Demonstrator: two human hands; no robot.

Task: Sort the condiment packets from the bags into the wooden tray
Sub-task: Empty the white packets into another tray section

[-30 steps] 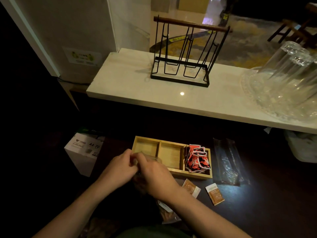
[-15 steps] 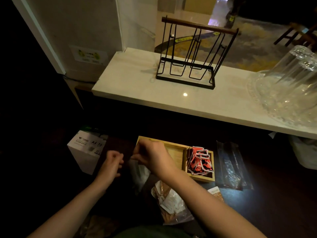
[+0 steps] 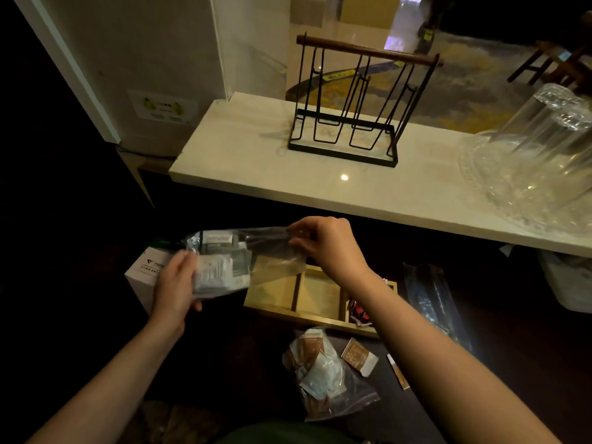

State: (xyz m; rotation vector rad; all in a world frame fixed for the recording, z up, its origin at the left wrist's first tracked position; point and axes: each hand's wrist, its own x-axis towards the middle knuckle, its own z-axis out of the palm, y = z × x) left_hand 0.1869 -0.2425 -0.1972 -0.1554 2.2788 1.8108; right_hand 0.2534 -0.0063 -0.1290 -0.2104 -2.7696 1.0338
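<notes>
A: While the clear bag [image 3: 243, 261] of white packets [image 3: 213, 274] hangs in the air, where does it sit against the wooden tray [image 3: 307, 318]?

B: Above the tray's left end, long axis running left to right. The left hand [image 3: 174, 283] wraps the packed end; the right hand [image 3: 326, 248] pinches the empty mouth end between thumb and fingertips.

A: So which hand is nearer the tray?

B: The right, directly over the two bare compartments; the rightmost one holds red packets [image 3: 360, 314]. Tipping the mouth down there looks like the next step.

A: And around it?

B: Nearer on the dark tabletop [image 3: 512, 363] lie a bag of brown packets [image 3: 323, 376] and a loose brown packet [image 3: 358, 357]; an empty bag [image 3: 432, 302] lies right.
</notes>
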